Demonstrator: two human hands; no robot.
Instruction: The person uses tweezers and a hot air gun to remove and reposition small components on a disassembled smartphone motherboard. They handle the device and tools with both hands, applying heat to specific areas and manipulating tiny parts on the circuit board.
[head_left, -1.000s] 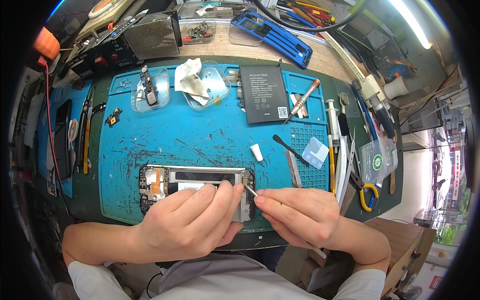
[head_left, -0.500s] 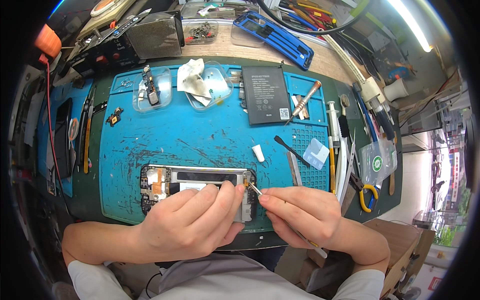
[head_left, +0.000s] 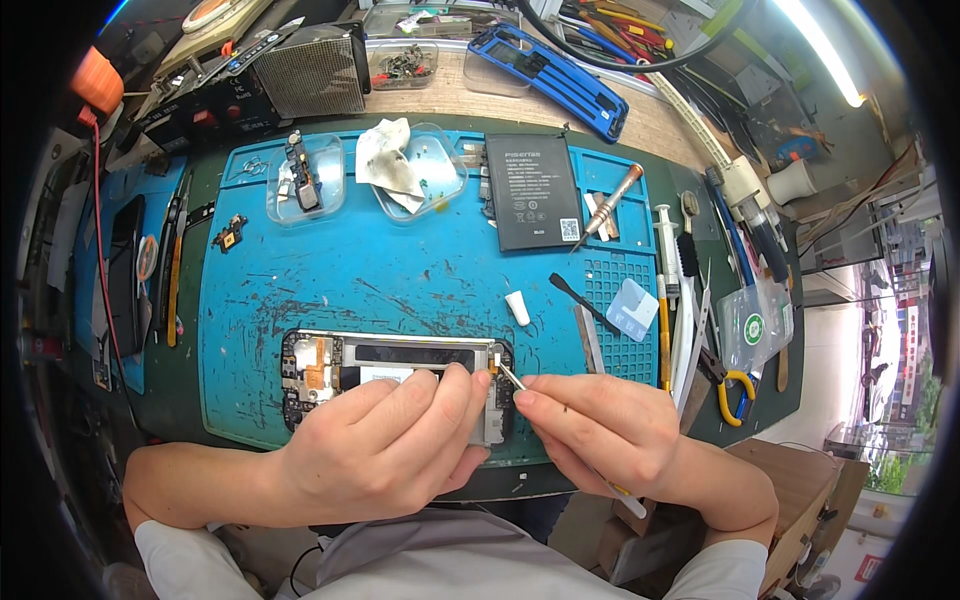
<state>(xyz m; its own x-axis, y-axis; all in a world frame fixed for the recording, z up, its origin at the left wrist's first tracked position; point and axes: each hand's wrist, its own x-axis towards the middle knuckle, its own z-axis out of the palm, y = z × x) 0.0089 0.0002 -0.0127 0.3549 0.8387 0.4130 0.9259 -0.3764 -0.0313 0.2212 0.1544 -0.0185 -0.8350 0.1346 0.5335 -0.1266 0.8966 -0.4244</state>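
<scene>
An opened phone (head_left: 415, 355) lies sideways near the mat's front edge, its inner frame and boards bare. My left hand (head_left: 390, 440) is over its middle, fingers curled and pressed together beside the phone's right end; whatever they pinch is hidden. In my right hand (head_left: 605, 425) are slim metal tweezers (head_left: 511, 378), slanting down to the left, with their tip at a small gold-coloured flex part (head_left: 493, 364) on the phone's right end. Whether the tip grips that part cannot be made out. A white cone-shaped cap (head_left: 516, 307) lies just beyond the phone.
On the blue mat (head_left: 400, 270) lie a black battery (head_left: 531, 190), a screwdriver (head_left: 608, 206) and a black spudger (head_left: 582, 300). Clear plastic trays (head_left: 328, 160) hold small parts. Yellow-handled cutters (head_left: 738, 398), a syringe (head_left: 666, 245) and brushes stand to the right.
The tweezers' rear end has swung slightly down to the left and their tip has shifted a little. My left hand and the phone stay practically where they were.
</scene>
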